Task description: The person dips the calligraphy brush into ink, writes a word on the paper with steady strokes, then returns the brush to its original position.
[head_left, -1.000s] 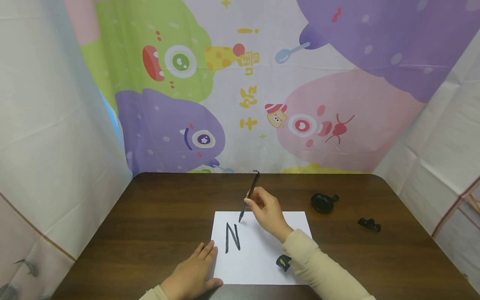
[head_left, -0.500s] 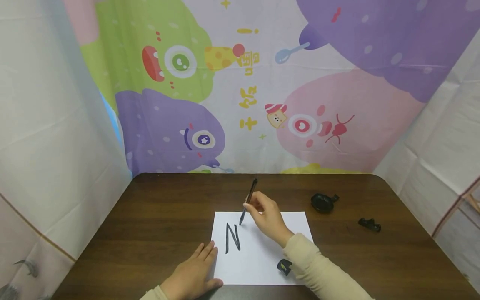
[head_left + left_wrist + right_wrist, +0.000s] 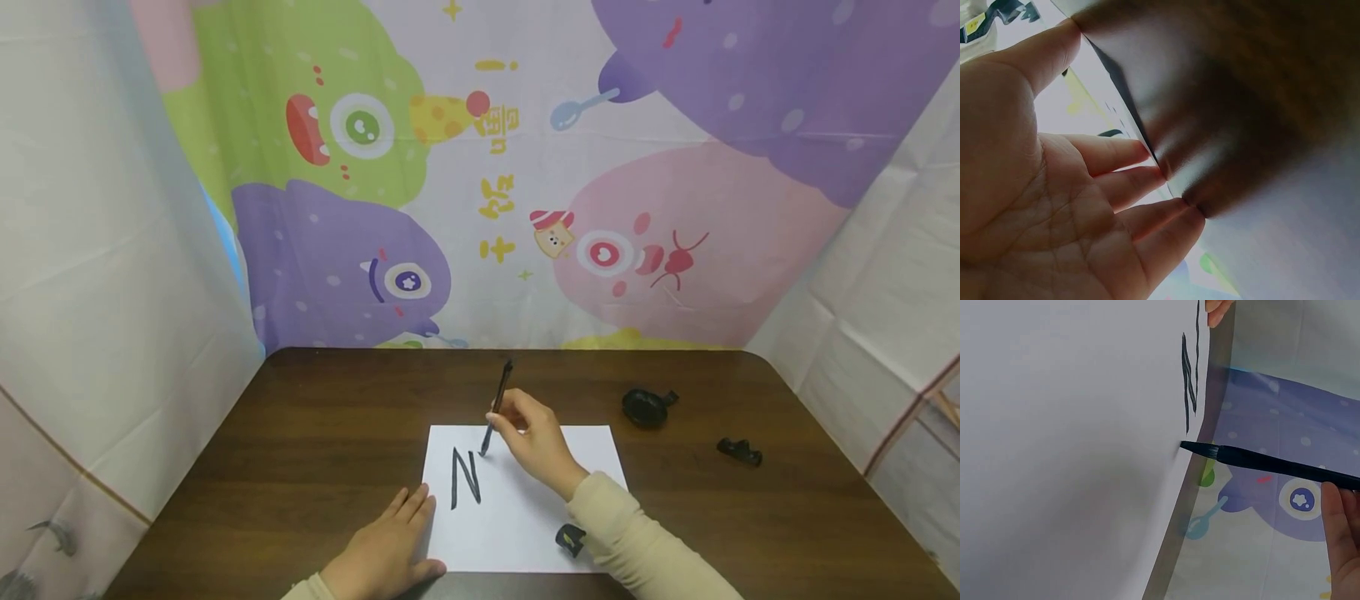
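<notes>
Plainly, on my feed, the right hand (image 3: 536, 442) pinches a brush (image 3: 498, 404), slim, straight and dark, between thumb and fingers. The brush slants over the upper left part of the paper (image 3: 510, 533), its tip pointing down just right of a painted N (image 3: 465, 477); I cannot tell whether the tip touches. The N is angular, in thick black strokes. The paper is a smooth, matte white rectangle. At its left edge I see the left hand (image 3: 386, 542), fingers extended, tips touching the paper. Beneath is a dark brown table (image 3: 300, 467) with wood grain and rounded far corners. By the cream sleeve (image 3: 645, 533), a curved black band (image 3: 570, 540) lies on the paper. To the right sit a round black dish (image 3: 645, 408) and a bumpy black rest (image 3: 740, 452). Behind hangs a creased cloth (image 3: 495, 308) printed with rounded cartoon figures.
</notes>
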The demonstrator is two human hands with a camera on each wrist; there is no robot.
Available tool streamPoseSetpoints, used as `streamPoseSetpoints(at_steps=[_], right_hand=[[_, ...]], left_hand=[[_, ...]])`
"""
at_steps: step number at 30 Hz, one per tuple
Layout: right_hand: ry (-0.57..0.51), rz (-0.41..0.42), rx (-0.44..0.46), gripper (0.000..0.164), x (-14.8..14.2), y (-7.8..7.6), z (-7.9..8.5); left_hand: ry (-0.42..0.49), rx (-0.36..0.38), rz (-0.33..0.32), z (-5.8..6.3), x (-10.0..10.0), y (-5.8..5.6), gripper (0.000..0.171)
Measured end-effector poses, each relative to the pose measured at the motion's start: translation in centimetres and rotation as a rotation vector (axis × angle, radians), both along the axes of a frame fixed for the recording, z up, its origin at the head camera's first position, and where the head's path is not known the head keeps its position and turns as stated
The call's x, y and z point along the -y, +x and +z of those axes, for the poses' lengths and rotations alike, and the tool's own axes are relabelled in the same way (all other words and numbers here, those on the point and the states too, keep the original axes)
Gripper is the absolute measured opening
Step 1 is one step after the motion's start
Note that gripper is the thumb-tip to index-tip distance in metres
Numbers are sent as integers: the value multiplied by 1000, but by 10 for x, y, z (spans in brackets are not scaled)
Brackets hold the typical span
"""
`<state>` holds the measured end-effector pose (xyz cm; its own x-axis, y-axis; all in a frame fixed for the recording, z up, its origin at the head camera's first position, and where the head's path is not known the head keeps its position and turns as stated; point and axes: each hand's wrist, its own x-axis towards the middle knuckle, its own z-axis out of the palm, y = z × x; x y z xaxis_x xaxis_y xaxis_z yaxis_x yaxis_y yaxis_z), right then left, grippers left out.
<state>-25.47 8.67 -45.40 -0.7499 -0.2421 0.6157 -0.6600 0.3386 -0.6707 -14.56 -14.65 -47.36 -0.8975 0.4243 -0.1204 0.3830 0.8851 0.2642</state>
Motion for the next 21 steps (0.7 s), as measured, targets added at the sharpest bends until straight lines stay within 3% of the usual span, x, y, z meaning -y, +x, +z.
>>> streamPoseSetpoints(at_steps=[21], right_hand=[[38, 6, 4, 9, -3, 6, -1]], left_hand=[[-4, -3, 9, -2, 0, -1, 86]])
